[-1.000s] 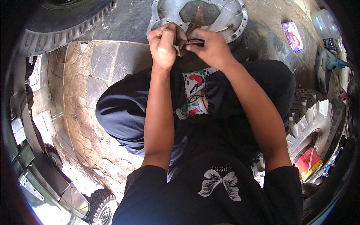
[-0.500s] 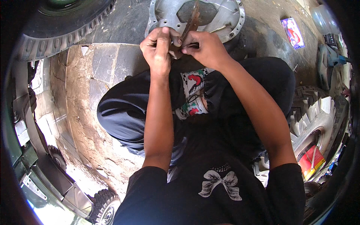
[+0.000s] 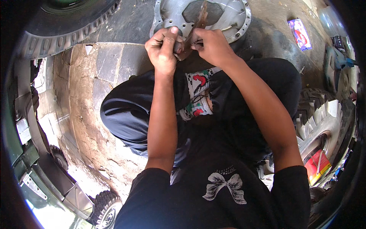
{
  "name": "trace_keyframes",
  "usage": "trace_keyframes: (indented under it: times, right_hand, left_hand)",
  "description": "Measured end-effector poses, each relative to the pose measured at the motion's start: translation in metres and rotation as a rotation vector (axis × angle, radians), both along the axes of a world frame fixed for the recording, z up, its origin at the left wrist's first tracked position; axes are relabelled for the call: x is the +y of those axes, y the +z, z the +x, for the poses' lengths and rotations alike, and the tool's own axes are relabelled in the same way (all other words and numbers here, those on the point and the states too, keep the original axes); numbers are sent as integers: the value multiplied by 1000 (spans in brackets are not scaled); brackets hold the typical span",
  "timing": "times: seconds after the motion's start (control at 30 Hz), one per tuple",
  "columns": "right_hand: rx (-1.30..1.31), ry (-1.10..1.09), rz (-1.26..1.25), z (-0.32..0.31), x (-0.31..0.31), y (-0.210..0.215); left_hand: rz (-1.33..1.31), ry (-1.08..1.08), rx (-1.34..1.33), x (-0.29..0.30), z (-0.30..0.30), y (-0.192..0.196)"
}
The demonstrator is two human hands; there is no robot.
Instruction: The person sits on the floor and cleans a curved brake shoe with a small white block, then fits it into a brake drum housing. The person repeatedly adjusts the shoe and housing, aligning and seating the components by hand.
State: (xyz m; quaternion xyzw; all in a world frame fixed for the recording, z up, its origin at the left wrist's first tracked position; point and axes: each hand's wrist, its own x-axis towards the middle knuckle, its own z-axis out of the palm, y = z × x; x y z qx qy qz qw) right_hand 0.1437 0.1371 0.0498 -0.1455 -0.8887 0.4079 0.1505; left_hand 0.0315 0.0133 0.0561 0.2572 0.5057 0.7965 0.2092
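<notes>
My left hand (image 3: pixel 163 51) is closed with the thumb on top. It grips the lower end of a long, curved, rusty-brown metal piece (image 3: pixel 200 22), whose exact kind I cannot tell. From the other side, the fingers of my right hand (image 3: pixel 214 45) are bent in a pinch at the edge of this piece. Whether a small item sits between those fingertips is hidden. The far end of the rusty piece reaches over a round grey metal housing (image 3: pixel 246 23) with bolt holes round its rim and a large opening in the middle.
A large tyre (image 3: pixel 72 38) stands at the far left. To the right are a purple packet (image 3: pixel 300 34), a clear plastic container (image 3: pixel 329 21), a blue-grey tool (image 3: pixel 332 66) and another tyre (image 3: pixel 318 128) with a red-yellow box (image 3: pixel 317 166). A green vehicle (image 3: pixel 49 206) is at the lower left.
My hands have drawn slightly apart, showing more of the rusty piece between them. My right hand has shifted a little to the right. The whole view has moved slightly.
</notes>
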Motion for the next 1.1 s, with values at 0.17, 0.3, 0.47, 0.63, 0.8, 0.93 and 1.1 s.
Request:
trace_keyframes:
  times: [0.17, 0.3, 0.47, 0.63, 0.8, 0.93, 1.1]
  right_hand:
    - [96, 68, 62, -3, 1, -3]
    - [1, 31, 85, -4, 1, -2]
    - [69, -35, 100, -2, 7, -9]
    - [57, 56, 101, -2, 8, -4]
    - [99, 125, 3, -1, 7, -2]
    - [112, 114, 22, 0, 6, -4]
    - [-27, 40, 131, -1, 6, -1]
  left_hand:
    - [-31, 63, -8, 0, 3, 0]
    - [16, 56, 4, 3, 2, -7]
    - [-39, 79, 48, 7, 5, -2]
    - [-77, 77, 29, 5, 4, 2]
    - [5, 63, 0, 4, -3, -3]
    - [-63, 108, -1, 8, 3, 0]
    - [-93, 88, 10, 6, 5, 2]
